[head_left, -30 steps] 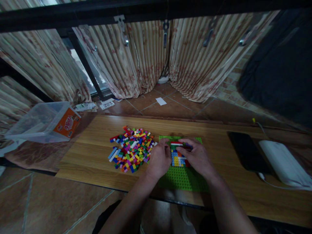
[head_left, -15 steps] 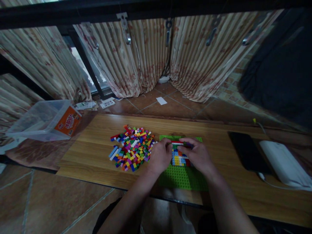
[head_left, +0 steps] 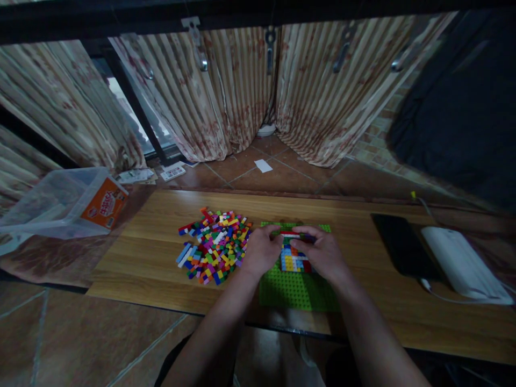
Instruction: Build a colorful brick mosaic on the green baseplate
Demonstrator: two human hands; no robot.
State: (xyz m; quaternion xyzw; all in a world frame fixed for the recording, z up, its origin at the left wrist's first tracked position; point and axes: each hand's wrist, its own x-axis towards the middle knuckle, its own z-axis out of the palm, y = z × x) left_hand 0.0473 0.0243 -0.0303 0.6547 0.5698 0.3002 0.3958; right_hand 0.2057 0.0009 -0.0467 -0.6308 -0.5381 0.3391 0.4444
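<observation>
Touching brick panel, seemingly: left hand, right hand

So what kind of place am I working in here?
Most likely a room in a home, not a workshop: patterned curtains hang to the floor, which is terracotta tile, and a low wooden table holds a pile of toy bricks and a phone.
</observation>
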